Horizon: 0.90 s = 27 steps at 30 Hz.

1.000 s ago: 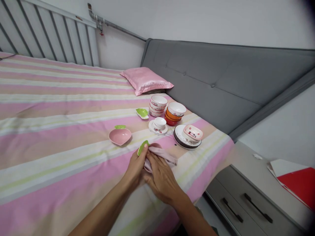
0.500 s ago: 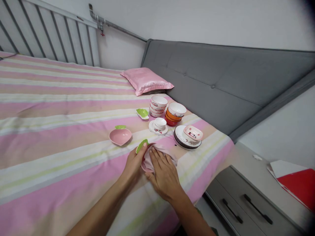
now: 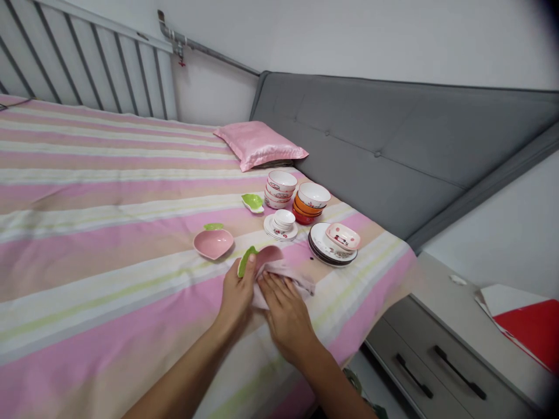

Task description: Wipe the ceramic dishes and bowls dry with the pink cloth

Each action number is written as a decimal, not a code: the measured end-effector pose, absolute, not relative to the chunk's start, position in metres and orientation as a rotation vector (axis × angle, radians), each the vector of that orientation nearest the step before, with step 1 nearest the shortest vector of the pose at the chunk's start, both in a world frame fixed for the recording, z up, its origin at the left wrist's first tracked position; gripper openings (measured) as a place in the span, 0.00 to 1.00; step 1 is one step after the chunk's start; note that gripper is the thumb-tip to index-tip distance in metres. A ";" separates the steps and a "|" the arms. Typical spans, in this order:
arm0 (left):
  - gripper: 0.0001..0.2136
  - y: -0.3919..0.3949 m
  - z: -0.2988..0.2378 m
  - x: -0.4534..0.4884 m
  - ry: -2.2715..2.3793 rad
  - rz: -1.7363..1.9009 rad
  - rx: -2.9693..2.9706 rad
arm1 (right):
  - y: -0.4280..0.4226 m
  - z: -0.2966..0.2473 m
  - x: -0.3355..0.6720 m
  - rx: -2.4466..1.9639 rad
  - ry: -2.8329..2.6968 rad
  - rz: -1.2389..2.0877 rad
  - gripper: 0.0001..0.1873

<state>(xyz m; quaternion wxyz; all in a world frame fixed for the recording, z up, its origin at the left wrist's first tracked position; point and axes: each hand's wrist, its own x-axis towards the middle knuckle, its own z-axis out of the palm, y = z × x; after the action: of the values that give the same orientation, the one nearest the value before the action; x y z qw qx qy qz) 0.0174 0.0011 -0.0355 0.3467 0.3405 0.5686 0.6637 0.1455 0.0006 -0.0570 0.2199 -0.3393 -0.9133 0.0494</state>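
Observation:
My left hand [image 3: 236, 291] grips a pink peach-shaped bowl [image 3: 269, 254] by its green leaf edge, thumb on top. Against the bowl, my right hand [image 3: 286, 314] presses a pale pink cloth [image 3: 297, 279], its fingers closed on the fabric. The cloth covers the lower part of the bowl. On the bed to the left lies a second pink peach-shaped bowl [image 3: 213, 243] with a green leaf. Beyond my hands, small white bowls [image 3: 285, 218] are stacked on white saucers [image 3: 279, 234].
A green leaf-shaped dish [image 3: 253, 202], stacked white bowls [image 3: 281, 187], orange and red bowls [image 3: 307, 206], and plates [image 3: 321, 244] bearing a pink dish [image 3: 343, 236] stand on the striped bed. A pink pillow [image 3: 262, 144] lies by the grey headboard [image 3: 371, 128]. A drawer cabinet [image 3: 437, 326] stands right.
The held bowl has tilted, and more of its pink inside shows. My right hand and the cloth have slid down a little along it.

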 end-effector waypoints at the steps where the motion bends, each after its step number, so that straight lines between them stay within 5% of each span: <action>1: 0.20 0.001 -0.037 0.019 1.468 1.725 0.886 | -0.001 -0.056 0.145 -0.927 -2.528 0.154 0.29; 11: 0.24 -0.003 -0.043 0.023 1.476 1.657 0.977 | -0.010 -0.047 0.145 -0.800 -2.510 0.411 0.31; 27: 0.24 -0.005 -0.038 0.030 1.337 1.549 0.973 | 0.003 -0.048 0.153 -0.872 -2.564 0.020 0.36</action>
<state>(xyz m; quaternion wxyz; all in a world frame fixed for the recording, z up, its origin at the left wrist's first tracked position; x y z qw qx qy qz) 0.0302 -0.0048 -0.0375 0.4242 0.3888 0.5345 0.6190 0.1534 0.0033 -0.0481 0.2148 -0.3144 -0.9247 0.0071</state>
